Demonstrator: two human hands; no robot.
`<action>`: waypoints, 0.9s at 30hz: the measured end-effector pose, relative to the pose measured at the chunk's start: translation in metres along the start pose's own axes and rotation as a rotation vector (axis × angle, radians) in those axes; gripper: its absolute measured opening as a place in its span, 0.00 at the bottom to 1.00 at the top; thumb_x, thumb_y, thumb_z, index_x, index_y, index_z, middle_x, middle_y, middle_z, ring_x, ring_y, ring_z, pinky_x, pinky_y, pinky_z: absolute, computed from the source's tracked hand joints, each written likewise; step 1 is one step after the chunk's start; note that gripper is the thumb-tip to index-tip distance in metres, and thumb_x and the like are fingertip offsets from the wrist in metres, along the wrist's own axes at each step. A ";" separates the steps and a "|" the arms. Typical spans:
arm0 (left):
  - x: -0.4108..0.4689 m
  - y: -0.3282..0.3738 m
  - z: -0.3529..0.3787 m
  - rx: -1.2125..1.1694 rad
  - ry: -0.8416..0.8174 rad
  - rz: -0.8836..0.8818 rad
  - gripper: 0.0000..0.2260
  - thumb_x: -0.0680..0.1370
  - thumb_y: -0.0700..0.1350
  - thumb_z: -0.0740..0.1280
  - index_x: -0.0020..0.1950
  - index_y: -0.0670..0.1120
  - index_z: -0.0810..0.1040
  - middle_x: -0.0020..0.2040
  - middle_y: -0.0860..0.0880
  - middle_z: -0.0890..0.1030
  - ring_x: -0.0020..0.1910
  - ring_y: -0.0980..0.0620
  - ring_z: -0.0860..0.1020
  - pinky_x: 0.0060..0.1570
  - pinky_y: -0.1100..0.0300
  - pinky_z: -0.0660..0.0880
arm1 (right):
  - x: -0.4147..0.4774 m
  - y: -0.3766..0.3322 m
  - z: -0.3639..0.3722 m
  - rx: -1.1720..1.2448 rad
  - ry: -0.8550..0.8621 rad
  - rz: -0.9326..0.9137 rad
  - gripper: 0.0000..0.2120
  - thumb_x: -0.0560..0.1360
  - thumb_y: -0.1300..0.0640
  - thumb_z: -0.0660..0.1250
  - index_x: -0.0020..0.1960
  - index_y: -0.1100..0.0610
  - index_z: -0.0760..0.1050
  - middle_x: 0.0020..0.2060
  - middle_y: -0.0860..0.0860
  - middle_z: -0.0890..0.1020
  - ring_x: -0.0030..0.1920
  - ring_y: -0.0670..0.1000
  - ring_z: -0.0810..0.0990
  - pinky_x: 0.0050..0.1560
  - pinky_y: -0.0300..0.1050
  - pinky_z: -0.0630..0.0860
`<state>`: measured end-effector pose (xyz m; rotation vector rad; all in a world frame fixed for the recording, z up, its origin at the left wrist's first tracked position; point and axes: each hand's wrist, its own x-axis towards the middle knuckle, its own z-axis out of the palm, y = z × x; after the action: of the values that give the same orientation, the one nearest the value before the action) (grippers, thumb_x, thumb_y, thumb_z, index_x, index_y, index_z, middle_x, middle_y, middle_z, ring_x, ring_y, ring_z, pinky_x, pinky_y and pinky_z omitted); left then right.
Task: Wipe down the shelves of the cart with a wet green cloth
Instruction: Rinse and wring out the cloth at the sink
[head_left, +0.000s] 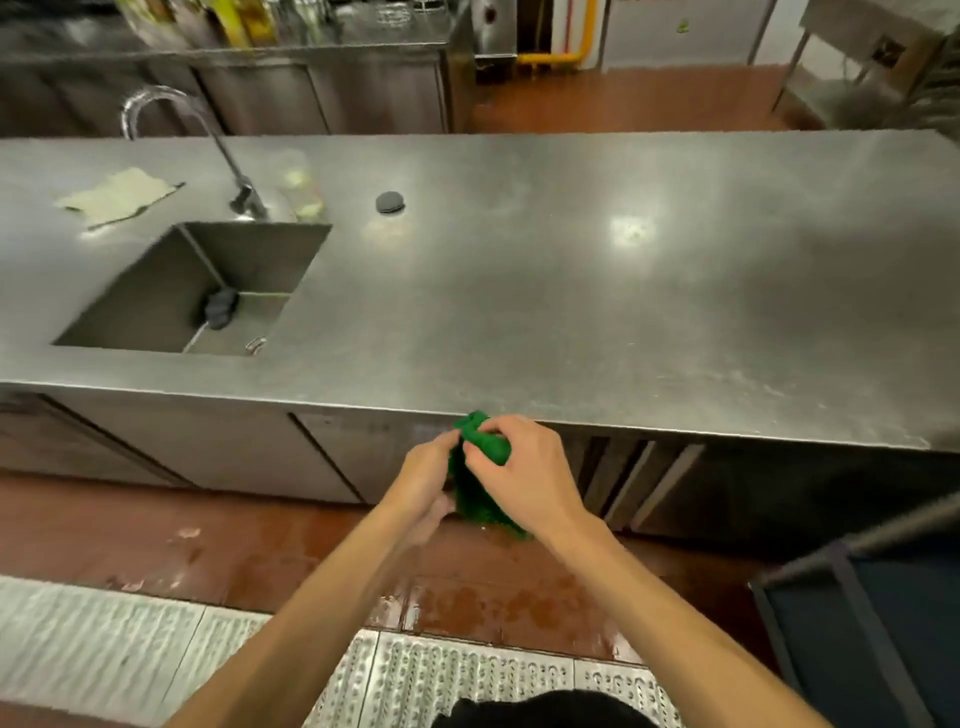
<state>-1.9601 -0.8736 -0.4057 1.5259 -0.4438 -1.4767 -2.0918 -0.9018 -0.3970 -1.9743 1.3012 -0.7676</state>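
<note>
While hands (423, 475) (524, 475) grip cloth (475, 499), steel counter (571, 286), possibly wet floor (234, 545)

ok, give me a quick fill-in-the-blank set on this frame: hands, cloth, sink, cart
1. The left hand and the right hand both grip a cloth whose colour is ____.
2. The sink is set into the ____ end of the counter.
3. The dark-framed cart stands on the person's ____ side.

Missing words: green; left; right.
</note>
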 end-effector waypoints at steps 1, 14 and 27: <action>-0.003 0.007 -0.020 -0.059 0.030 0.017 0.14 0.83 0.49 0.60 0.54 0.46 0.83 0.45 0.44 0.86 0.42 0.50 0.85 0.36 0.57 0.80 | 0.004 -0.017 0.019 0.004 -0.037 -0.032 0.13 0.74 0.47 0.68 0.55 0.52 0.79 0.49 0.47 0.82 0.50 0.48 0.79 0.50 0.45 0.76; -0.006 0.081 -0.246 -0.281 0.398 0.202 0.16 0.77 0.44 0.71 0.61 0.37 0.78 0.52 0.38 0.85 0.47 0.41 0.85 0.40 0.51 0.82 | 0.080 -0.124 0.175 0.186 -0.365 -0.395 0.17 0.76 0.44 0.66 0.63 0.47 0.76 0.53 0.42 0.75 0.53 0.41 0.76 0.56 0.36 0.72; 0.092 0.203 -0.376 0.013 0.469 0.506 0.07 0.76 0.43 0.73 0.50 0.44 0.78 0.52 0.42 0.84 0.50 0.45 0.84 0.49 0.52 0.82 | 0.297 -0.255 0.349 0.840 -0.743 0.332 0.36 0.57 0.31 0.78 0.58 0.50 0.79 0.52 0.55 0.85 0.50 0.55 0.85 0.52 0.53 0.82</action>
<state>-1.5269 -0.9106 -0.3571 1.5637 -0.5068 -0.7021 -1.5853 -1.0344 -0.3808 -1.1299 0.6520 -0.2720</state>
